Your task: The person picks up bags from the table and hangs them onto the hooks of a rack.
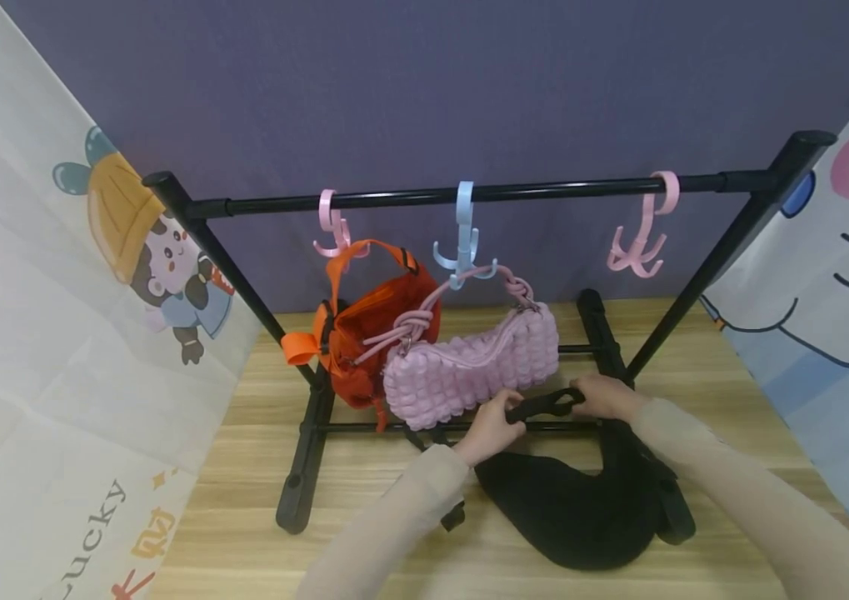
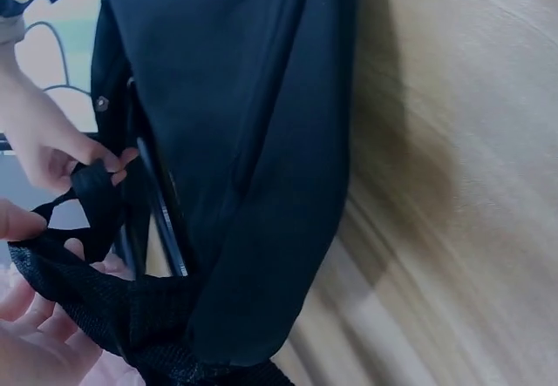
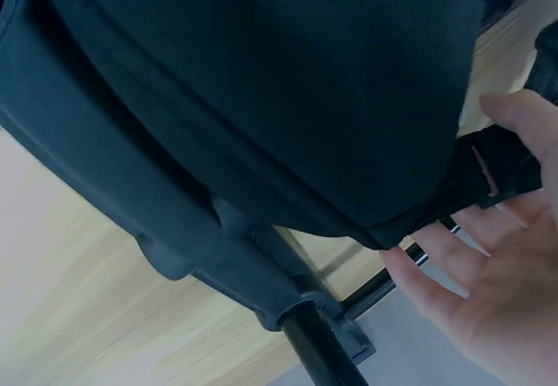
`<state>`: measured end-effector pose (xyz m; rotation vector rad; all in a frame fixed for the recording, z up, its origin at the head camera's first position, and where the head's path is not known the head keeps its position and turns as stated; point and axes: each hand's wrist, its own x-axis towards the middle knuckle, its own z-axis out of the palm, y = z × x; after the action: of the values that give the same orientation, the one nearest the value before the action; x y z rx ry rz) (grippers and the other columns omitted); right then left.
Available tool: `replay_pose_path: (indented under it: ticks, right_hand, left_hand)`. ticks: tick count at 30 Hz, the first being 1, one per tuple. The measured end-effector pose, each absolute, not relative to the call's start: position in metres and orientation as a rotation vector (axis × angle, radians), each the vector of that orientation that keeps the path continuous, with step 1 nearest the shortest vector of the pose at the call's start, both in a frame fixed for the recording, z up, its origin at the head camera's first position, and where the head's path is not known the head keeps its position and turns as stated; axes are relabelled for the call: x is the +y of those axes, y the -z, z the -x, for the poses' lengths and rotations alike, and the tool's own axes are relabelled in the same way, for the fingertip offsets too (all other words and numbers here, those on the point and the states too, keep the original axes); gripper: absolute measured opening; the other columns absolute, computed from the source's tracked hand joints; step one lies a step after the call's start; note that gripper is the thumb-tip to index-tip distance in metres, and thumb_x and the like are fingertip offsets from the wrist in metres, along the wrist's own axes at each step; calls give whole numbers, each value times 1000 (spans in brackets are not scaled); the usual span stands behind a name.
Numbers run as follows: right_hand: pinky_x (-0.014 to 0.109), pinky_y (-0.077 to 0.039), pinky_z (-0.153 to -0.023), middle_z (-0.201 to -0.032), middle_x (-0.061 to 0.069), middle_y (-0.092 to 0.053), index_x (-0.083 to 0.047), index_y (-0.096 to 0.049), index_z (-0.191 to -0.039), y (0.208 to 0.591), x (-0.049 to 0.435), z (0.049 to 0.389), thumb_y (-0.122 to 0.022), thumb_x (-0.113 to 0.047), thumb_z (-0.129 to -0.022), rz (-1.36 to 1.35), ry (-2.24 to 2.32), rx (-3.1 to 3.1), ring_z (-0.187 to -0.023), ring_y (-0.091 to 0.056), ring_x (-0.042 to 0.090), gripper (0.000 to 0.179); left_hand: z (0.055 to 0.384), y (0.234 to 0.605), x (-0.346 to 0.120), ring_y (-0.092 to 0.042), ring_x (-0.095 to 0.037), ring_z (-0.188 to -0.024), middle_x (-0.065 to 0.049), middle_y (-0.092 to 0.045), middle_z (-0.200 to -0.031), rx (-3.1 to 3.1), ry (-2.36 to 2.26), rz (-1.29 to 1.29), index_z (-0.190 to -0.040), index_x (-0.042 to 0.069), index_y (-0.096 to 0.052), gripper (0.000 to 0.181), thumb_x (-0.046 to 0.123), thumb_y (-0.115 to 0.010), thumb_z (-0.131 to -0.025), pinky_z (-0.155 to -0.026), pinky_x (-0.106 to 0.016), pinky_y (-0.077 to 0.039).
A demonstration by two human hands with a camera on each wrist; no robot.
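Note:
A black crescent-shaped bag (image 1: 581, 508) is at the front right of the rack, over its right foot. My left hand (image 1: 492, 429) pinches the black webbing strap (image 1: 544, 406) between thumb and fingers. At the strap's other end, my right hand (image 1: 604, 397) grips it close to the bag; in the right wrist view the fingers (image 3: 445, 264) curl under the strap. The left wrist view shows the strap looped between both hands, with the bag body (image 2: 244, 142) beside them. Just behind the hands lies a pink puffy handbag (image 1: 472, 367).
An orange bag (image 1: 372, 333) stands left of the pink one, below a pink hook (image 1: 334, 225). From the black rack's top bar (image 1: 559, 192) also hang a blue hook (image 1: 465, 237) and another pink hook (image 1: 645, 225). Printed cloths (image 1: 42, 317) flank the wooden table (image 1: 237, 500).

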<state>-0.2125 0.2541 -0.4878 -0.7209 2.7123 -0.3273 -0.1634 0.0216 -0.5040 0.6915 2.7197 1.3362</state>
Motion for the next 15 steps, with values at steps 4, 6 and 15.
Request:
replay_pose_path:
  ticks: [4,6,15]
  right_hand:
    - [48,-45,-75,-104,28,-57,12,-54,-109,480,247,203,-67,-20,-75,689,386,2707,-92,-55,41,49]
    - [47,-46,-74,-103,29,-57,13,-53,-109,478,244,199,-68,-16,-74,707,391,2715,-91,-56,40,48]
    - [38,-47,-65,-88,17,-62,8,-56,-102,483,235,188,-71,-14,-71,748,516,2749,-75,-59,25,42]
  left_hand:
    - [165,497,21,-56,-16,-86,-8,-61,-94,2700,-1346,-677,-105,7,-55,33,5,-64,-74,-73,-21,-43]
    - [165,493,20,-56,-17,-85,-9,-60,-93,2662,-1362,-656,-107,8,-56,32,6,-63,-75,-72,-21,-43]
    - [164,472,19,-54,-18,-90,-5,-58,-93,2571,-1408,-612,-107,12,-58,30,7,-63,-77,-76,-24,-42]
